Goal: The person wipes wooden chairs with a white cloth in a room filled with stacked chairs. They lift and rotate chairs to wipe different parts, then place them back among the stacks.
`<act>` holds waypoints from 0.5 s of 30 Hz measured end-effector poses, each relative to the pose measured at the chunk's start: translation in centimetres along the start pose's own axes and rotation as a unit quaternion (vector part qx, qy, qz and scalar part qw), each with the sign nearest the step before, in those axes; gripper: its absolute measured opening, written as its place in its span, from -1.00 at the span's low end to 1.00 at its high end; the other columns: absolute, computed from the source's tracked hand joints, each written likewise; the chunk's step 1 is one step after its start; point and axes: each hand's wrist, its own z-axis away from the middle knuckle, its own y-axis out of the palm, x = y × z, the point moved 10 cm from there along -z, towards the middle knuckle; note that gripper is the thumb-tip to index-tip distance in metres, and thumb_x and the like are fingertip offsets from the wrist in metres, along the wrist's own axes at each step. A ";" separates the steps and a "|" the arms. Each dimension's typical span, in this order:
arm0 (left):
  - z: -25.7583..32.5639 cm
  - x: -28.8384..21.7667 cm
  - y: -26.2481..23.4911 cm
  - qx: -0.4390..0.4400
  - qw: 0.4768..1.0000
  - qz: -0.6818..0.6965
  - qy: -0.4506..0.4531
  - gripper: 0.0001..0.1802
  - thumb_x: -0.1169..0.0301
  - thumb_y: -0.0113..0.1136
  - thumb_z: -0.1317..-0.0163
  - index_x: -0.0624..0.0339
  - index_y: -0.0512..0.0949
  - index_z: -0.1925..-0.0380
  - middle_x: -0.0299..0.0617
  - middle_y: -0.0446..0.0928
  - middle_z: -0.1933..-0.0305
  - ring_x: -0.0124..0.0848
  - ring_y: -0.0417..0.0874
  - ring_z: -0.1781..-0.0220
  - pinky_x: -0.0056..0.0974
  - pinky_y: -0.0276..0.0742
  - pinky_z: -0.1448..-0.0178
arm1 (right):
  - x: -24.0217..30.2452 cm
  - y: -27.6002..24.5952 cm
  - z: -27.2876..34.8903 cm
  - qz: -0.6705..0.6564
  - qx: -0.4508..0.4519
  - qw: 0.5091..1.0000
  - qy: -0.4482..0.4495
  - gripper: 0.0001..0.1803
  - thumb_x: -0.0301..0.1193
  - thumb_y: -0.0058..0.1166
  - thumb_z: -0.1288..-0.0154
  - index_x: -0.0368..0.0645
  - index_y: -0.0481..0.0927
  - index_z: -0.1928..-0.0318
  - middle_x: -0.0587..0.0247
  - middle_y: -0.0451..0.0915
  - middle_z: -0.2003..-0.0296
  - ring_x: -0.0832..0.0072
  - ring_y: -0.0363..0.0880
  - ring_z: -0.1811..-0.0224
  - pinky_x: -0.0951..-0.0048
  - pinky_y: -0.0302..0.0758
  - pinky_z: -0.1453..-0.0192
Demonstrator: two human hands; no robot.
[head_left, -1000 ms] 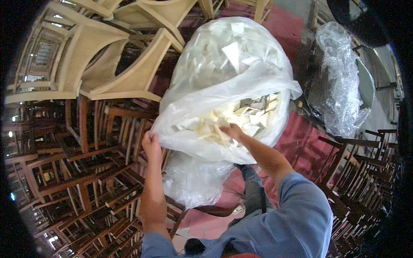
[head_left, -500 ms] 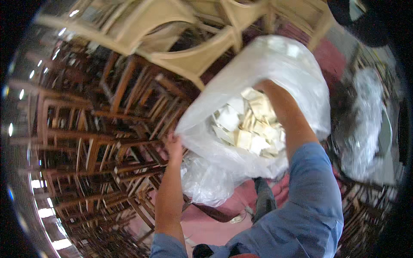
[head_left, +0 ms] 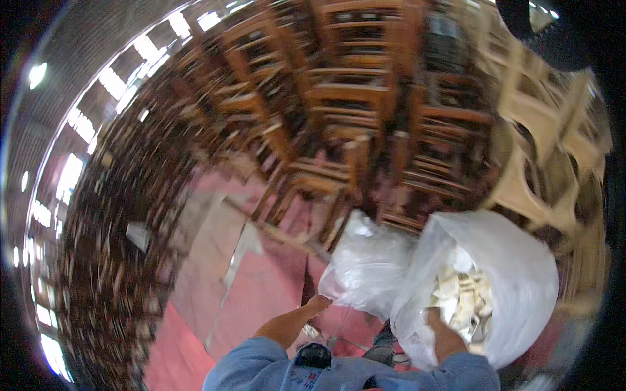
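Note:
A large translucent white plastic bag [head_left: 521, 280] lies to my right with its mouth facing me. Inside it is a heap of pale cream and white pieces [head_left: 466, 300], their kind too blurred to name. My right hand [head_left: 445, 332] is at the mouth of this bag, over the near edge of the heap; motion smears its fingers. A second, clear plastic bag [head_left: 365, 267], crumpled and bulging, sits just left of the big one. My left hand [head_left: 318, 304] is closed on the near left edge of that clear bag.
Stacked brown wooden chair frames [head_left: 355, 98] stand ahead, and pale, unfinished chair frames [head_left: 541, 130] rise at the far right. Blurred dark wooden frames [head_left: 117, 280] fill the left. Pink sheeting [head_left: 261, 293] with greyish flat pieces covers the floor before me.
My view has swung left, so both bags now appear lower and farther right. My left hand has moved from the large bag's rim to the clear bag; my right arm reaches in less far.

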 end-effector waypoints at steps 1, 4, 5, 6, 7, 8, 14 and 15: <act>4.0 4.0 0.4 -0.035 0.996 -0.067 0.039 -0.55 0.17 0.27 -0.15 0.14 0.63 -0.01 0.01 0.67 0.16 -0.18 0.68 0.00 -0.09 0.57 -0.13 | 0.7 12.8 3.4 0.061 0.136 0.989 0.014 -0.73 -0.14 0.15 -0.29 -0.06 0.57 0.21 0.20 0.61 0.43 0.33 0.59 0.50 0.25 0.50 0.51; 12.4 8.6 -3.3 -0.185 0.980 0.076 -0.015 -0.56 0.12 0.21 -0.30 0.24 0.63 0.02 0.05 0.69 0.09 -0.12 0.70 0.01 -0.11 0.54 -0.12 | 1.6 39.5 13.1 0.231 0.413 0.858 -0.198 -0.69 -0.17 0.03 -0.38 -0.10 0.55 0.05 0.14 0.67 0.31 0.29 0.64 0.39 0.15 0.55 0.39; 15.3 8.1 -6.5 -0.270 0.867 0.405 -0.110 -0.52 0.09 0.23 -0.30 0.25 0.61 -0.02 0.05 0.68 0.04 -0.14 0.69 -0.03 -0.12 0.53 -0.15 | 2.4 44.1 15.0 0.221 0.441 0.850 -0.183 -0.64 -0.13 -0.02 -0.41 -0.13 0.54 0.01 0.11 0.68 0.26 0.26 0.65 0.35 0.14 0.57 0.34; 20.1 3.8 -13.7 -0.312 0.856 0.402 -0.089 -0.46 0.09 0.26 -0.29 0.30 0.57 -0.09 0.06 0.66 -0.02 -0.15 0.67 -0.09 -0.16 0.51 -0.21 | 4.0 49.0 17.0 0.201 0.470 0.843 -0.170 -0.59 -0.10 -0.06 -0.43 -0.16 0.53 -0.04 0.08 0.68 0.20 0.22 0.66 0.31 0.14 0.59 0.29; 26.8 3.7 -18.2 -0.356 0.836 0.416 -0.036 -0.42 0.09 0.23 -0.32 0.30 0.51 -0.17 0.06 0.62 -0.12 -0.16 0.64 -0.17 -0.17 0.49 -0.27 | 2.3 53.9 22.9 0.142 0.520 0.839 -0.070 -0.53 -0.06 -0.09 -0.45 -0.16 0.51 -0.10 0.05 0.68 0.14 0.19 0.66 0.28 0.15 0.60 0.24; 32.1 5.9 -20.0 -0.371 0.816 0.439 -0.062 -0.41 0.12 0.20 -0.35 0.29 0.45 -0.24 0.07 0.57 -0.20 -0.14 0.59 -0.24 -0.15 0.47 -0.32 | 0.4 58.3 29.7 0.095 0.557 0.824 0.043 -0.48 -0.03 -0.13 -0.47 -0.17 0.48 -0.16 0.02 0.67 0.08 0.16 0.66 0.24 0.16 0.61 0.19; 55.1 8.2 -34.7 -0.645 0.757 0.080 0.069 -0.43 0.17 0.24 -0.29 0.24 0.48 -0.22 0.09 0.40 -0.35 0.01 0.35 -0.43 -0.02 0.26 -0.49 | 0.7 78.9 48.9 0.109 0.596 0.769 0.204 -0.33 0.12 -0.25 -0.47 -0.01 0.28 -0.40 0.13 0.40 -0.29 0.18 0.40 -0.29 0.09 0.40 -0.33; 55.5 11.4 -33.4 -0.645 0.763 0.038 0.030 -0.45 0.20 0.23 -0.29 0.18 0.47 -0.24 0.07 0.35 -0.40 0.01 0.32 -0.45 -0.02 0.25 -0.49 | 2.8 84.6 50.4 0.016 0.672 0.715 0.193 -0.26 0.17 -0.27 -0.46 -0.04 0.23 -0.42 0.10 0.31 -0.36 0.15 0.29 -0.38 0.04 0.31 -0.40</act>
